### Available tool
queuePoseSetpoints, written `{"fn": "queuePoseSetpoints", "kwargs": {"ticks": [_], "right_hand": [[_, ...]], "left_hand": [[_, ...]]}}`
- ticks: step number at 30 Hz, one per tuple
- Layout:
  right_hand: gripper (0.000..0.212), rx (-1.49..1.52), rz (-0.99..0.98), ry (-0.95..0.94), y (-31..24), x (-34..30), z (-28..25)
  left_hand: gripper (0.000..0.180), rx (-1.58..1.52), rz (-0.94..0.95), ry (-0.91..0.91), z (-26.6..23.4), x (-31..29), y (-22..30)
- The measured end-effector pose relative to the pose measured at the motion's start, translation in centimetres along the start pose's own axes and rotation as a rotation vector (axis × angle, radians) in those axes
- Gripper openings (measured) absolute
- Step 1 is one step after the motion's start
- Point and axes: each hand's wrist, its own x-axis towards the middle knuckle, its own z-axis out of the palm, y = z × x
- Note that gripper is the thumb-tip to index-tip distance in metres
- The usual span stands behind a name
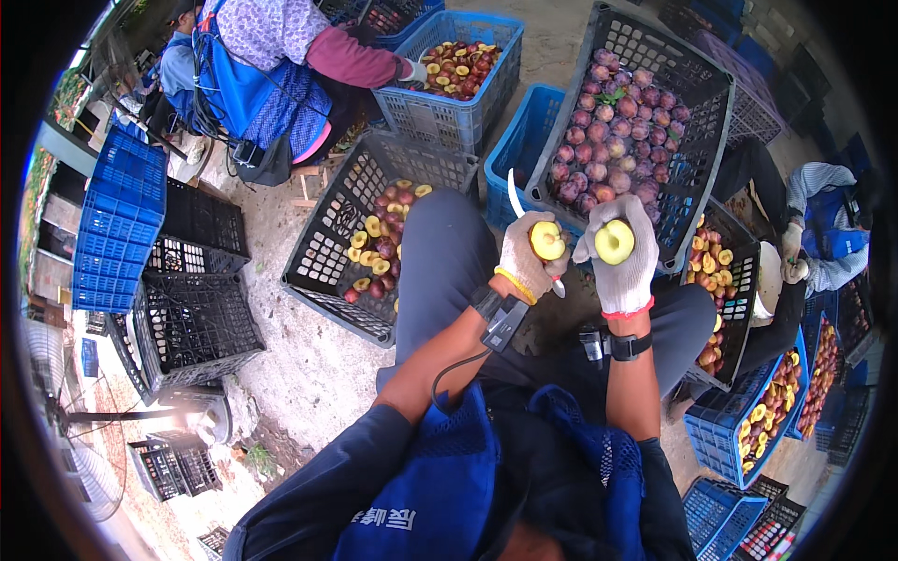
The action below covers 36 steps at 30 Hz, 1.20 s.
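My left hand point(526, 266), in a white knit glove with a yellow cuff, is closed around a plum half point(547, 241), its yellow cut face up. A thin curved blade point(514, 194) sticks up from the same hand, so a knife appears to be held there too; the grip hides most of it. Just beside it, my right hand point(625, 278), gloved with a red cuff, holds another plum half point(615, 242) with a hollow in its yellow flesh. Beyond both hands, a black crate point(692, 70) of whole purple plums point(613, 126) tilts toward me.
Left of my knee stands a black crate point(323, 220) with cut plums; another black crate point(745, 299) of halves is at my right. A co-worker point(271, 56) reaches into a blue crate point(449, 117) at the back. Another person point(828, 224) sits far right. Stacked crates point(196, 318) stand left.
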Motion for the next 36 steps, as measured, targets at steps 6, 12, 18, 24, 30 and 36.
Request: {"fn": "queuePoseSetpoints", "kwargs": {"ticks": [6,12,18,24,30,36], "right_hand": [[0.046,0.166,0.11,0.079,0.6,-2.2,-4.2],[0.05,0.195,0.152,0.248,-0.1,-2.6,-5.4],[0.046,-0.001,-0.11,0.274,-6.2,-1.8,-7.0],[0.031,-0.226,-0.491,0.527,-14.5,-0.7,-12.5],[0.01,-0.124,-0.627,0.174,-12.2,2.4,-6.4],[0.021,-0.997,-0.66,-0.203,1.9,9.2,7.8]], "left_hand": [[0.021,-0.273,-0.222,-0.139,1.1,-0.2,-1.1],[0.024,-0.235,-0.157,0.034,2.2,-0.3,1.5],[0.016,0.458,0.546,0.216,0.4,-3.1,11.5],[0.017,0.159,0.638,0.365,-6.3,-5.7,20.8],[0.027,0.056,0.728,0.479,-11.0,-8.5,22.6],[0.025,0.03,0.773,0.568,-11.0,-11.8,21.7]]}}
